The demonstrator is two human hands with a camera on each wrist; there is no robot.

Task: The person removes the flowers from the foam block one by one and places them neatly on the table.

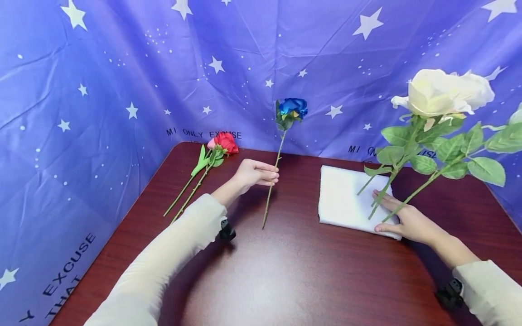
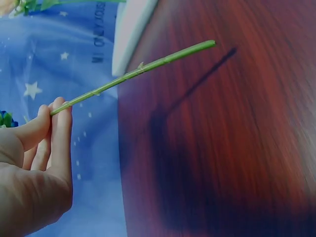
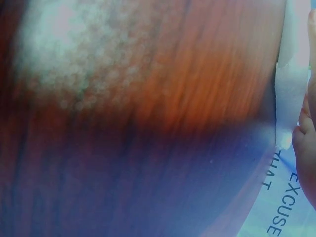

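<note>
My left hand (image 1: 254, 174) pinches the thorny green stem of a blue rose (image 1: 293, 107) between thumb and fingers, holding it above the table. The stem's lower end (image 2: 197, 48) points free over the tabletop in the left wrist view. To the right lies a white foam block (image 1: 346, 199). Its right part is under my right hand (image 1: 413, 222), which rests on it with thumb and fingers spread. White roses (image 1: 440, 93) on leafy stems stand in the block, close to that hand. Only the edge of the right hand shows in the right wrist view.
A red rose (image 1: 228, 142) and a pink bud (image 1: 211, 144) lie with their stems on the left of the dark red wooden table (image 1: 261, 280). A blue star-patterned cloth (image 1: 134, 68) hangs behind and along the left side.
</note>
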